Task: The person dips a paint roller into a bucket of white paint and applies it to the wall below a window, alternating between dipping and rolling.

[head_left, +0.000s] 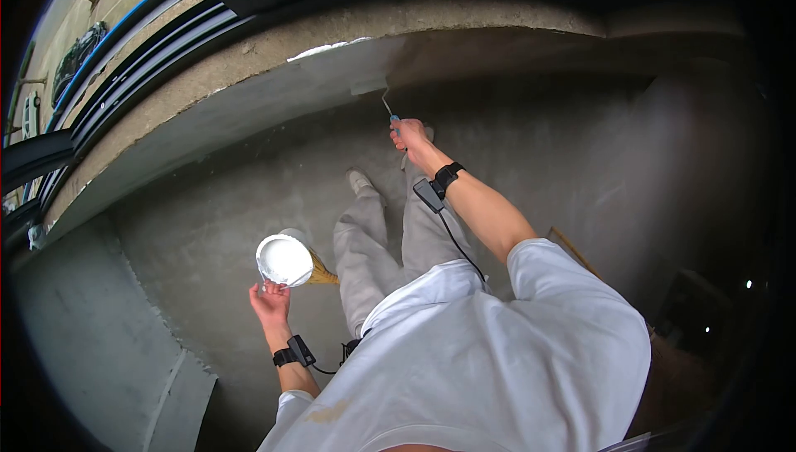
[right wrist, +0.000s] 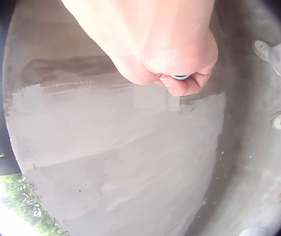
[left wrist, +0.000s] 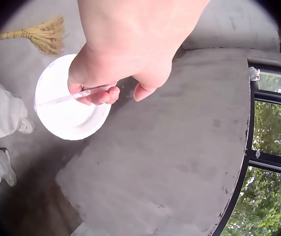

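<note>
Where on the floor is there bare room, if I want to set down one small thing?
Bare floor shows between the white bucket and the grey side wall on the left, reaching to the window wall. Right of the bucket is crowded: broom, trousers, shoes.

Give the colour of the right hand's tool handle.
The handle is blue, clearest in the head view.
</note>
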`<state>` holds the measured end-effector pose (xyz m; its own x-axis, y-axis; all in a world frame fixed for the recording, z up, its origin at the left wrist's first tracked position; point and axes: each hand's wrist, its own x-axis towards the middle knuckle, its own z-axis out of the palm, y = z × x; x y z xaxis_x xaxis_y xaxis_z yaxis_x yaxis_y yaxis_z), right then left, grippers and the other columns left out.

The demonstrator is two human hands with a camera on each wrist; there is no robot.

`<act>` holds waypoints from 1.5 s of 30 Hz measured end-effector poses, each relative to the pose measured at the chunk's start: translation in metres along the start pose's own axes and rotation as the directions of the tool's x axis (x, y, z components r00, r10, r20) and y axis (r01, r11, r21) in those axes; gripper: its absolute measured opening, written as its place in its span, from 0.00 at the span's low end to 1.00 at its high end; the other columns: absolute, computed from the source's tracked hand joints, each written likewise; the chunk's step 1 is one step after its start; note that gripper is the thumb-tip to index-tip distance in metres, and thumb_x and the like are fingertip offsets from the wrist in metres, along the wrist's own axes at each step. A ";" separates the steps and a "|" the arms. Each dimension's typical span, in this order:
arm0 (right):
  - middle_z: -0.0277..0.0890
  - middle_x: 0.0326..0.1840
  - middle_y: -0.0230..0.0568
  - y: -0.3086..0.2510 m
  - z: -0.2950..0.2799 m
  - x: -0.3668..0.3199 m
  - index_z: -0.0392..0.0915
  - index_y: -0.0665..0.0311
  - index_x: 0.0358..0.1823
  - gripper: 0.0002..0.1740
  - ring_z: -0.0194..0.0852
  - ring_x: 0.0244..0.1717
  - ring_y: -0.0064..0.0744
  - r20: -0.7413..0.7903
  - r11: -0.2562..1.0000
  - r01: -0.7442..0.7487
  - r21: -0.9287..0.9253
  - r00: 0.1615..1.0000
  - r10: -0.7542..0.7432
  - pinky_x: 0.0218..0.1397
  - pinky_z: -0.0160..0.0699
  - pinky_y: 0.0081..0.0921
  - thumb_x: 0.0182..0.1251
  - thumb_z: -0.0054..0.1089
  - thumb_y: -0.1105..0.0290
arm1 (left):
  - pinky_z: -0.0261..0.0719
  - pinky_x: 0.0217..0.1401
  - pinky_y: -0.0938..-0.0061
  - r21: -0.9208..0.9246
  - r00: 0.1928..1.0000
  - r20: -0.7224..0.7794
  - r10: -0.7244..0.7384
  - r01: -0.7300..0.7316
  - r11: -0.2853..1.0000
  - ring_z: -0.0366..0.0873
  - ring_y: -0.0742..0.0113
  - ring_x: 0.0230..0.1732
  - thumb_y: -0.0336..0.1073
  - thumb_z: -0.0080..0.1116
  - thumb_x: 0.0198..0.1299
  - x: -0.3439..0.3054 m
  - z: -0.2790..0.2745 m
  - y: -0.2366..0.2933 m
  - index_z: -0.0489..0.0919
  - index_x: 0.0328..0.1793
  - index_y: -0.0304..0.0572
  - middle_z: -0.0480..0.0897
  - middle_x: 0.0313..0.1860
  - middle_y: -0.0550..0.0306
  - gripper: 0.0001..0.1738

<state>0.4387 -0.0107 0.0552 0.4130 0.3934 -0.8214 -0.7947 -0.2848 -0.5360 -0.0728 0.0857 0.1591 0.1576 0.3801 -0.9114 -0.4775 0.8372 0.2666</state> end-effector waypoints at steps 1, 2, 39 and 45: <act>0.67 0.22 0.31 0.002 0.000 0.004 0.70 0.66 0.34 0.08 0.56 0.17 0.16 -0.016 1.000 -0.004 0.010 1.000 0.004 0.15 0.51 0.16 0.70 0.51 0.69 | 0.65 0.48 0.70 0.001 1.000 -0.003 -0.005 0.005 1.000 0.67 0.67 0.34 0.46 0.53 0.56 0.001 -0.002 -0.002 0.69 0.33 0.43 0.71 0.26 0.63 0.14; 0.67 0.22 0.31 0.005 -0.001 0.005 0.70 0.66 0.34 0.08 0.56 0.17 0.16 -0.021 1.000 -0.007 0.009 1.000 0.008 0.15 0.51 0.16 0.70 0.51 0.69 | 0.65 0.48 0.70 -0.003 0.998 -0.061 0.016 -0.016 1.000 0.67 0.66 0.34 0.47 0.53 0.56 0.003 -0.004 -0.002 0.69 0.33 0.43 0.71 0.26 0.63 0.15; 0.65 0.21 0.32 0.029 0.011 0.057 0.69 0.67 0.33 0.09 0.54 0.15 0.16 -0.042 0.997 -0.048 0.068 0.998 0.051 0.14 0.49 0.16 0.71 0.51 0.69 | 0.59 0.45 0.70 -0.128 0.917 -0.398 0.022 -0.079 0.989 0.59 0.70 0.29 0.47 0.54 0.53 0.020 -0.104 -0.024 0.62 0.26 0.49 0.61 0.19 0.67 0.17; 0.65 0.21 0.31 0.018 0.014 0.038 0.69 0.67 0.34 0.09 0.54 0.15 0.16 -0.058 1.000 -0.025 0.001 0.998 0.025 0.14 0.49 0.15 0.71 0.51 0.69 | 0.58 0.43 0.69 -0.142 0.930 -0.368 0.002 -0.058 0.988 0.58 0.71 0.27 0.48 0.52 0.53 0.023 -0.109 -0.021 0.61 0.26 0.49 0.60 0.19 0.67 0.17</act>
<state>0.4339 0.0110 0.0171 0.4179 0.3345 -0.8447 -0.8056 -0.2935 -0.5147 -0.1530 0.0338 0.0982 -0.1725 0.2102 -0.9623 -0.6037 0.7494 0.2719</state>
